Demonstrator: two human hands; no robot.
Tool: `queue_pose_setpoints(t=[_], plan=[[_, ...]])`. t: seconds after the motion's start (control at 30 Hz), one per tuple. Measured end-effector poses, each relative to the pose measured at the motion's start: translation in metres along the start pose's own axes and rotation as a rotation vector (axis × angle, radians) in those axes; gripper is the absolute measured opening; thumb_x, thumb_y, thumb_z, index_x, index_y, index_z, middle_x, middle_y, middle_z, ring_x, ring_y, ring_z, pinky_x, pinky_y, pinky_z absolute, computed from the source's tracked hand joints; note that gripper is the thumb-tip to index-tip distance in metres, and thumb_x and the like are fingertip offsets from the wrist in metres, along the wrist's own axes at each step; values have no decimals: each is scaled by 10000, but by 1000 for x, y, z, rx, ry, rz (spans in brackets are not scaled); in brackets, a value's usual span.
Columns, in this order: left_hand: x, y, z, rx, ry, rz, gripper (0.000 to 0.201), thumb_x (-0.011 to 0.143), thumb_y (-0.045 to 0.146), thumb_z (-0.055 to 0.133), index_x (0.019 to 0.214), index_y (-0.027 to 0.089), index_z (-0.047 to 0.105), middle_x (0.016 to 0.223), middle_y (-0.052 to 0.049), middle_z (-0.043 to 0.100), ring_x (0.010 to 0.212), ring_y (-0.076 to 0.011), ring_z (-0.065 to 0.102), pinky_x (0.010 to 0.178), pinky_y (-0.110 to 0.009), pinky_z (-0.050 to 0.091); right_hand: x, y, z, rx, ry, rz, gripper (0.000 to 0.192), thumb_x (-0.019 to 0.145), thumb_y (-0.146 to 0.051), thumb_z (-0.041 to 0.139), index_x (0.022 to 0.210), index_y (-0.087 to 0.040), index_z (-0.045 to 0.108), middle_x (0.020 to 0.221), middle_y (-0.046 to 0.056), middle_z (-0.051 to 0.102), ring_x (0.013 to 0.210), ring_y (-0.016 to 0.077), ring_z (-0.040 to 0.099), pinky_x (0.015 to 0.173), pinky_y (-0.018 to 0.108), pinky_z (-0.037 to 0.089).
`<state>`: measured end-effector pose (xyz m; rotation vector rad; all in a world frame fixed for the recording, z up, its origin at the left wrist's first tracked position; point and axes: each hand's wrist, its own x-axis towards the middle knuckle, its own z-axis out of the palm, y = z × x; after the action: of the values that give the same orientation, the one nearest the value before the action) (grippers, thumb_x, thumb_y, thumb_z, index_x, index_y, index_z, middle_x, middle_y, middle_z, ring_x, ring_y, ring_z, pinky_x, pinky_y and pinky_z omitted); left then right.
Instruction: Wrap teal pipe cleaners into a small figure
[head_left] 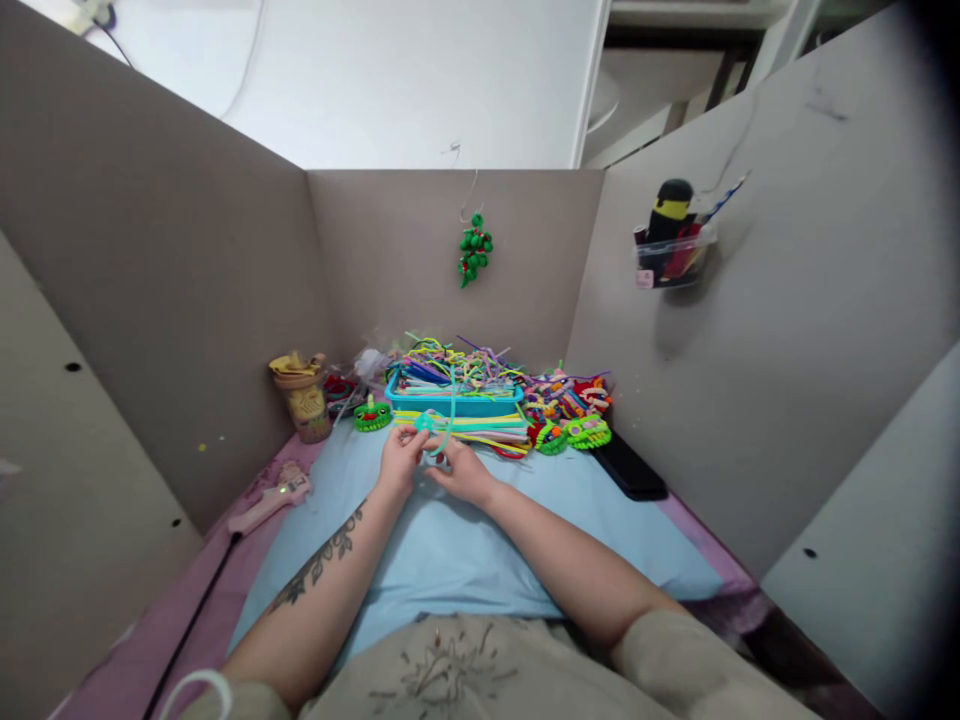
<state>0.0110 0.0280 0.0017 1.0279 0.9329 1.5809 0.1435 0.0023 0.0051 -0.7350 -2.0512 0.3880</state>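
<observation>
Your left hand (403,460) has its fingers pinched on a small teal piece (424,423) above the tabletop (457,560), toward mid far edge; whether your right hand (466,476) grips the teal strand (453,395) is unclear. The piece seems partly shaped, much strand left loose.

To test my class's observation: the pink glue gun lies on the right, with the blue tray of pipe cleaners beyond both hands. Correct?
Not quite: the head view shows the pink glue gun on the left. The blue tray of pipe cleaners does sit beyond the left hand and right hand.
</observation>
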Motion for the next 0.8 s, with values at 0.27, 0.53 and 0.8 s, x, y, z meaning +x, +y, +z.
queue_pose_setpoints(t=[0.27, 0.53, 0.8], plan=[[-5, 5, 5, 43, 26, -32, 444, 537, 368, 747, 809, 180, 451, 465, 73, 509, 383, -66, 456, 377, -154, 249, -1, 3, -4, -38, 122, -81, 142, 798, -176, 517, 833, -206, 652, 799, 49, 663, 779, 174, 597, 745, 301, 449], [0, 2, 0, 28, 44, 34, 412, 574, 351, 728, 790, 199, 411, 407, 128, 399, 324, -40, 334, 371, -157, 211, -2, -2, -4, -37, 46, -85, 168, 779, -156, 513, 805, -238, 657, 792, 36, 652, 794, 185, 582, 767, 323, 442], [2, 2, -2, 131, 54, 43, 372, 586, 301, 700, 736, 213, 371, 399, 131, 378, 326, -44, 312, 377, -159, 188, 3, 8, -12, 113, 313, 219, 102, 771, -243, 548, 744, -186, 628, 762, 34, 627, 741, 168, 568, 689, 281, 430]])
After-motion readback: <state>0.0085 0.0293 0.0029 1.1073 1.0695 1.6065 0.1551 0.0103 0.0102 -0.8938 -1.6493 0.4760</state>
